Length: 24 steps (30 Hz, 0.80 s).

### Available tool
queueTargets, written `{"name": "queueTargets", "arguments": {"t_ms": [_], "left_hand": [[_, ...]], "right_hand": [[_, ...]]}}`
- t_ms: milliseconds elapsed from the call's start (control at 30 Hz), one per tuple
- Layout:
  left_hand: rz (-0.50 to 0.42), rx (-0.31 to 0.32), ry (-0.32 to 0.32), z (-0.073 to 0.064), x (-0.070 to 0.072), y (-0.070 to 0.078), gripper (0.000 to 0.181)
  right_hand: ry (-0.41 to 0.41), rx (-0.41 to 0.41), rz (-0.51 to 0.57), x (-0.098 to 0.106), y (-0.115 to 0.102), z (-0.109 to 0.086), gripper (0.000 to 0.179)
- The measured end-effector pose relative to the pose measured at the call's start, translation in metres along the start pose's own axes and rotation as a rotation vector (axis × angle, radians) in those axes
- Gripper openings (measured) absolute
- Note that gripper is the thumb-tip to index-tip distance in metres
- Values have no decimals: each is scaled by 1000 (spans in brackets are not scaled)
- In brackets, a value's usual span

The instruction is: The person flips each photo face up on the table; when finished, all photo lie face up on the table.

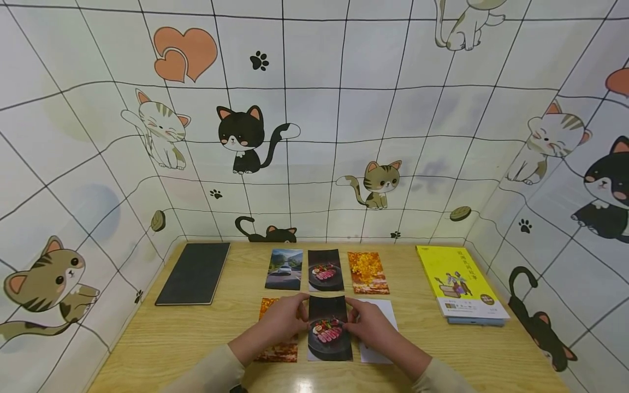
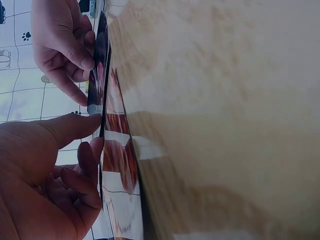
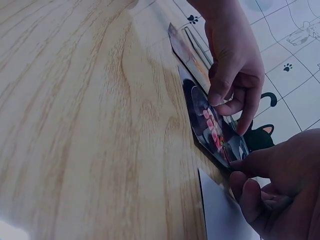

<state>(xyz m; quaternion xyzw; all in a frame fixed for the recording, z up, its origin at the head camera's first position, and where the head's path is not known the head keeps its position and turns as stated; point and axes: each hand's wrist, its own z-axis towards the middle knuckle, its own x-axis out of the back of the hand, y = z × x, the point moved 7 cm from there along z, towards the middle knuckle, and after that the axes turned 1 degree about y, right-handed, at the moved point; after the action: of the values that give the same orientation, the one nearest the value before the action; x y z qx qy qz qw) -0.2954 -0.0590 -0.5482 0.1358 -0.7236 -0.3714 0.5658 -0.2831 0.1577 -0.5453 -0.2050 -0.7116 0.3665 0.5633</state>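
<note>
Both hands are at a dark photo card (image 1: 330, 341) showing sliced meat on a plate, in the middle of the near row. At its left edge my left hand (image 1: 289, 317) pinches the card between thumb and fingers. The right hand (image 1: 372, 325) pinches the opposite edge the same way. Partly under the left hand lies an orange autumn-leaf card (image 1: 277, 353). A white card (image 1: 377, 357), its picture side not visible, lies partly beneath the right hand. In the right wrist view the meat card (image 3: 212, 130) looks flat or nearly flat on the table.
Behind is a row of three cards: a car-on-road photo (image 1: 285, 268), another meat photo (image 1: 325, 271) and a yellow-leaf photo (image 1: 368, 273). A black notebook (image 1: 194, 273) lies at the left. At the right, a yellow book (image 1: 459, 281) rests on the wooden table (image 1: 491, 360).
</note>
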Motion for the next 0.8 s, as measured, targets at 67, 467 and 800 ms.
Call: {"name": "queueTargets", "arguments": {"t_ms": [67, 467, 800], "left_hand": [[10, 3, -9, 0, 0, 0, 71], [1, 15, -63, 2, -4, -4, 71], [-7, 8, -88, 0, -3, 0, 73]], "right_hand": [[-6, -14, -7, -1, 0, 1, 69], [-29, -17, -36, -2, 0, 3, 67], [-29, -21, -58, -2, -1, 2, 65]]}}
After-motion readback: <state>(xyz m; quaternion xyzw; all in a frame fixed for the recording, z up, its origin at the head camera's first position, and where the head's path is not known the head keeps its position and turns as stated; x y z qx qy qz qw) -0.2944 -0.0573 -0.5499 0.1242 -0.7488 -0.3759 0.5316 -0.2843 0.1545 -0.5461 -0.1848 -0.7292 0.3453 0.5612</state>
